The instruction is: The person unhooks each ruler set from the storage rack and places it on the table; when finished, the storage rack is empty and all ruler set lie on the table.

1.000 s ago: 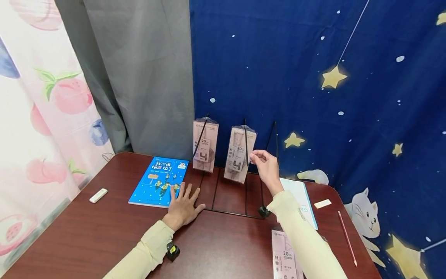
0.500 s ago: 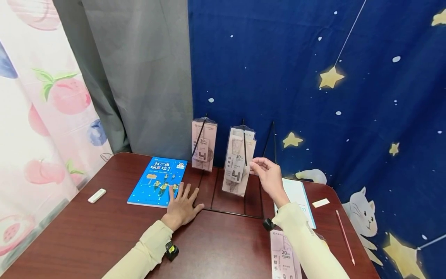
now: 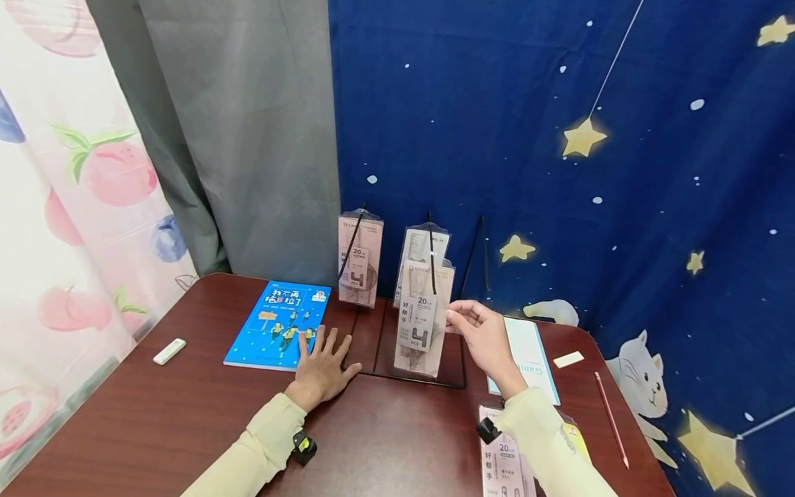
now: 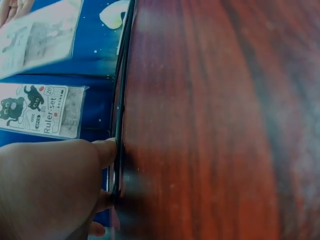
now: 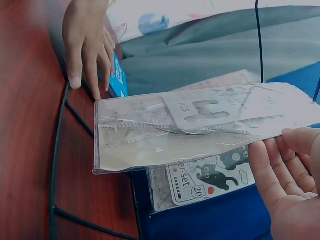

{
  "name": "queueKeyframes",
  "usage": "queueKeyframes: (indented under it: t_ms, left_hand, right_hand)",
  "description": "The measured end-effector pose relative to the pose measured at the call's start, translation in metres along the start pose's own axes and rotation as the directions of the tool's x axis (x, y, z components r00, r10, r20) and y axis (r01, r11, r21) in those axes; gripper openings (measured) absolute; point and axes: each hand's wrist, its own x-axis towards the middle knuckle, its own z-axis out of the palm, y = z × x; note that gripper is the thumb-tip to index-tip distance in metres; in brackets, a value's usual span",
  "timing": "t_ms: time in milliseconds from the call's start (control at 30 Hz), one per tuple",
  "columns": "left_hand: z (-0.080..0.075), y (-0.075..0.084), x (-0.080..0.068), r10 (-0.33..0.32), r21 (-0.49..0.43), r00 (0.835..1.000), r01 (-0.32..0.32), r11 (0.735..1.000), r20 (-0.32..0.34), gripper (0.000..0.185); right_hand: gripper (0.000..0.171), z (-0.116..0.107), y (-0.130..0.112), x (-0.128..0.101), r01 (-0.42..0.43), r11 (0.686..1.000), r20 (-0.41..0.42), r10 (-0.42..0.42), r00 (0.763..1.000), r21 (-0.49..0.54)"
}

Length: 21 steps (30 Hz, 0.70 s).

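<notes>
1. At a dark red desk, the right hand pinches the edge of a clear-packed ruler set, holding it upright just above the black wire rack, at 12 o'clock from the person.
2. A second ruler set hangs right behind it; a third hangs at 11 o'clock.
3. The left hand lies flat, fingers spread, on the desk, fingertips touching the rack's edge and a blue book.
4. A white eraser lies at 9 o'clock; a red pencil lies at 3 o'clock.
</notes>
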Motion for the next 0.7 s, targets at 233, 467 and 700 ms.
queueKeyframes:
  t_ms: [233, 467, 700]
  left_hand:
    - [-0.005, 0.002, -0.004, 0.003, -0.003, 1.0, -0.003, 1.0, 0.001, 0.064]
    - [-0.004, 0.002, -0.002, 0.007, -0.025, 1.0, -0.007, 1.0, 0.001, 0.065]
    - [-0.001, 0.001, -0.001, 0.004, -0.007, 1.0, -0.004, 1.0, -0.009, 0.065]
  right_hand:
    - [0.016, -0.001, -0.004, -0.023, -0.002, 1.0, 0.021, 0.002, 1.0, -0.01]
    - [0.02, -0.006, -0.009, -0.045, -0.022, 0.998, 0.033, 0.024, 0.999, -0.057]
    - [0.02, -0.007, -0.013, -0.064, -0.042, 0.996, 0.025, 0.044, 0.999, -0.082]
